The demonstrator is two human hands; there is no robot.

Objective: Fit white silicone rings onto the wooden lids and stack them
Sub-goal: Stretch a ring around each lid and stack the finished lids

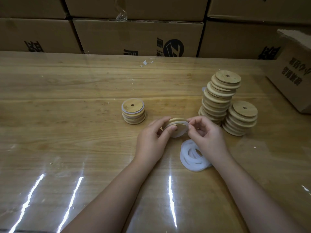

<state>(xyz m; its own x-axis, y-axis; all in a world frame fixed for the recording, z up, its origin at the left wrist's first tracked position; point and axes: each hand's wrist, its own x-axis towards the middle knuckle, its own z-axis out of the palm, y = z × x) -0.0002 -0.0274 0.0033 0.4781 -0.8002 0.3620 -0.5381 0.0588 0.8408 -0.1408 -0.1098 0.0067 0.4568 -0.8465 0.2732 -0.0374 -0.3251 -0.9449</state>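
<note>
My left hand (152,140) grips a round wooden lid (177,122) held on edge above the table, thumb across its face. My right hand (207,135) pinches a white silicone ring (182,132) at the lid's right rim; the ring lies partly round the lid. A loose pile of white rings (191,157) sits on the table under my right wrist. A short stack of ringed lids (133,113) stands to the left. Two stacks of plain lids stand to the right, a tall leaning one (218,98) and a lower one (240,118).
The wooden table (67,98) is covered with a clear glossy sheet. Cardboard boxes (138,37) line its far edge, and another box (292,73) sits at the right. A small white scrap (146,63) lies near the back.
</note>
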